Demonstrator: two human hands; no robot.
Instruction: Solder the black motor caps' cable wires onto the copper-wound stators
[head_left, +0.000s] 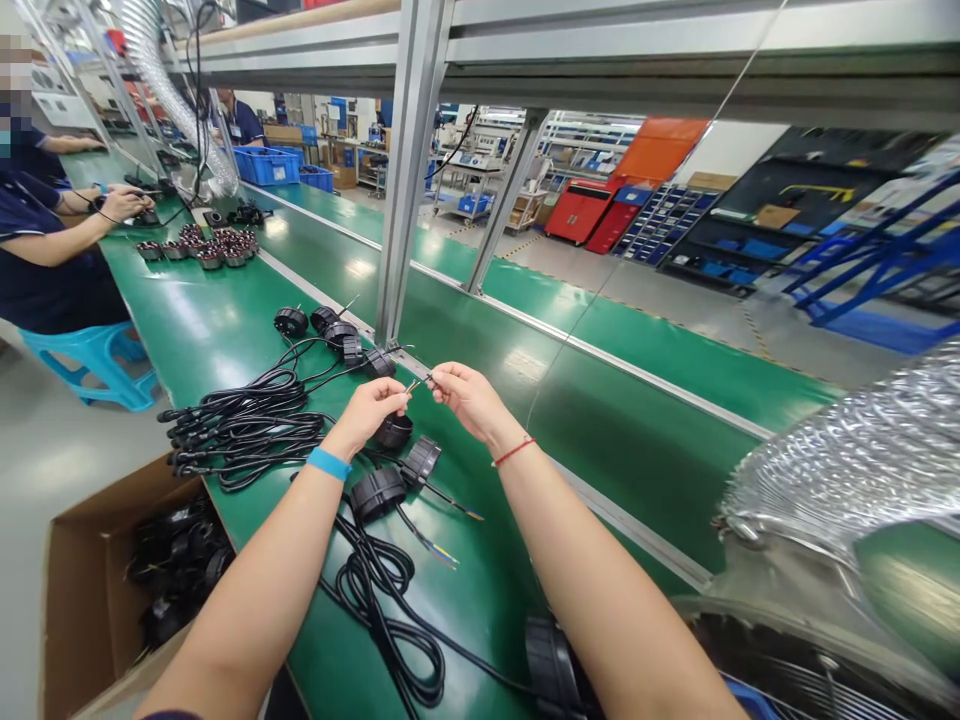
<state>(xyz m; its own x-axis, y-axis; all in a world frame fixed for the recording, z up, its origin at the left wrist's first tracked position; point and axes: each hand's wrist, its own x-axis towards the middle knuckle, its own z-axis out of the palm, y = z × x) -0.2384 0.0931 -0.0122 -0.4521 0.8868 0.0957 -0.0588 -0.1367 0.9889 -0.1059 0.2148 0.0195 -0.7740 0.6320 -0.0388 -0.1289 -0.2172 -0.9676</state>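
Observation:
Over the green bench, my left hand [369, 408] pinches the end of a black cable, where thin stripped wires [412, 386] stick out. My right hand [466, 398] has its fingertips closed on the tip of these wires, close beside the left fingers. Just below my hands lie round black plastic caps [379, 494] threaded on cables, some with coloured wire ends [442, 553] showing. Bundles of coiled black cable [255, 425] lie to the left, and another coil [382, 600] lies nearer to me.
An open cardboard box [75, 590] with black parts stands at the lower left. A metal post [405, 180] rises beyond my hands. Silver ducting [810, 450] takes up the right side. Farther left, a person [45, 230] works beside a cluster of copper-wound parts [217, 245].

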